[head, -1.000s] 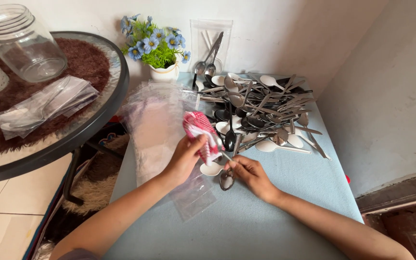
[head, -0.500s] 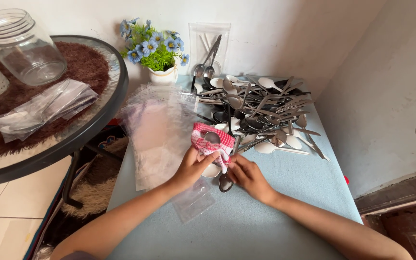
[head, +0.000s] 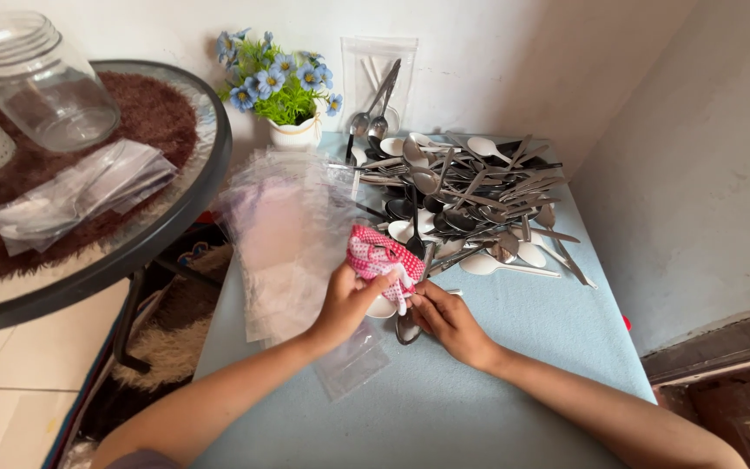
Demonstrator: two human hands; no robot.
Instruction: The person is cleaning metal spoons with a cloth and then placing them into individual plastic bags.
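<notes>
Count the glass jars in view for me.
1. A single clear glass jar stands on the round glass-topped table at upper left, beside a pile of clear bags. None shows elsewhere.

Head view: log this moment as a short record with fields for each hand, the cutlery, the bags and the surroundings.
left hand: the left hand grips a red-and-white checked cloth
right hand: the right hand holds a metal spoon against the cloth
cutlery: a heap of spoons, metal and white, lies at the far end of the blue table
bags: a stack of clear plastic bags lies left of the hands
surroundings: a pot of blue flowers by the wall; a glass jar on the round side table
</notes>
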